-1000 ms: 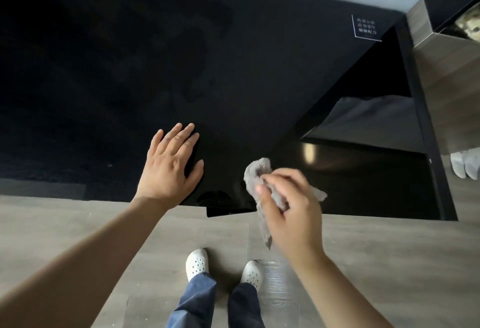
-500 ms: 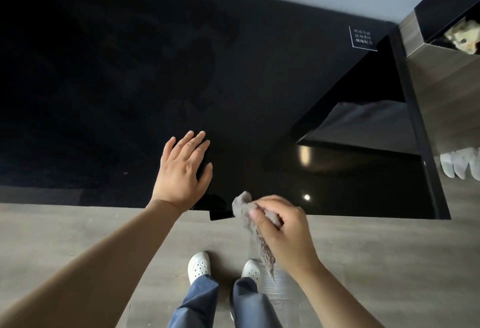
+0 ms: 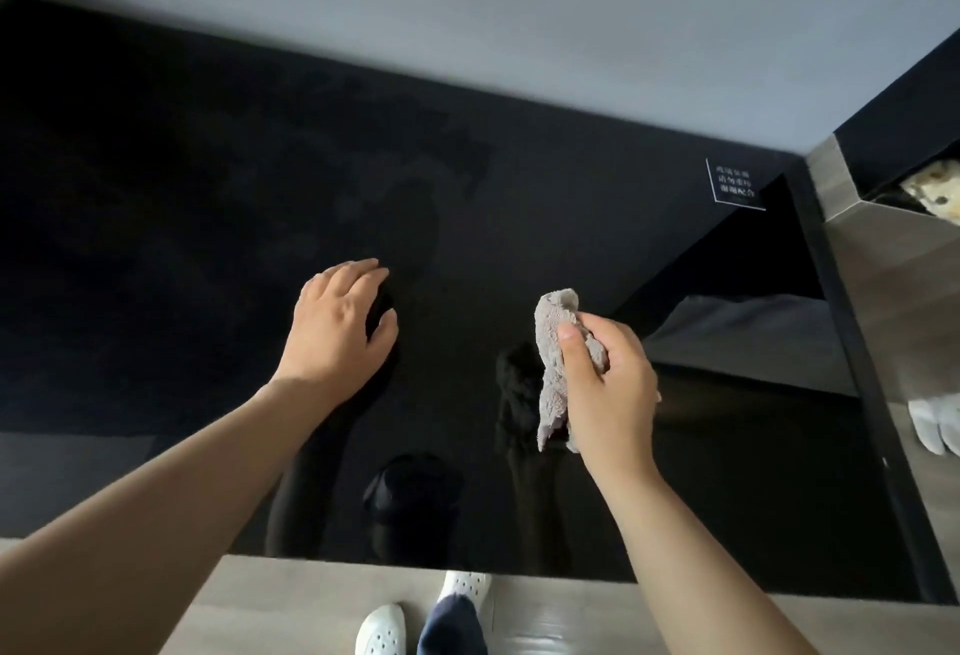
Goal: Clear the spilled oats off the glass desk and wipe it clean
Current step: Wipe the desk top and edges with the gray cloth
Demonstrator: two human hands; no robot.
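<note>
The black glass desk (image 3: 208, 249) fills most of the view and mirrors my arms and head. I see no oats on it. My left hand (image 3: 337, 329) rests on the glass near the middle, fingers slightly bent, holding nothing. My right hand (image 3: 608, 394) grips a bunched grey cloth (image 3: 558, 342) just above the glass, right of the left hand. The cloth's upper end sticks up past my thumb and its lower end hangs down beside my palm.
A small printed label (image 3: 733, 185) sits at the desk's far right corner. A wooden cabinet (image 3: 893, 291) stands along the right edge. The desk's near edge (image 3: 467, 569) meets a wood floor, where my white shoes (image 3: 382, 631) show.
My right hand has lifted the cloth from the desk's near edge up and forward over the glass. My left hand has moved further onto the desk. The view has shifted forward.
</note>
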